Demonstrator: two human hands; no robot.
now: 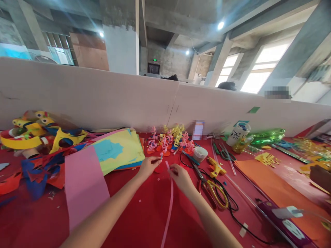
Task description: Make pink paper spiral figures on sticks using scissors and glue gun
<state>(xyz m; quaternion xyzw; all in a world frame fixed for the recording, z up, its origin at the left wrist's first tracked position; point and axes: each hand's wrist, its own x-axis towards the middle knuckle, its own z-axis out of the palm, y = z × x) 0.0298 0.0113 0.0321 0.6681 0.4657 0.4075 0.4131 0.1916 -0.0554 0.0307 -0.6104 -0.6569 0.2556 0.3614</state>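
Note:
In the middle of the red table my left hand (149, 166) pinches a small bluish piece (161, 156) at its fingertips; its exact kind is too small to make out. A long, narrow pink paper strip (170, 199) is between the thumb and fingers of my right hand (181, 177), its short end sticking up and the rest trailing toward the table's near edge. The two hands are close together but apart. Just beyond them stands a cluster of small curled-paper figures (169, 140) in pink, yellow and orange.
Yellow-handled scissors (217, 193), a yellow glue gun (216, 168) with a black cord and a white cup (200, 154) lie to the right. Coloured paper sheets (88, 179) are at left, orange sheets (274, 193) at right. A purple power strip (287, 224) sits nearby. Another person's hand (320, 177) shows at far right.

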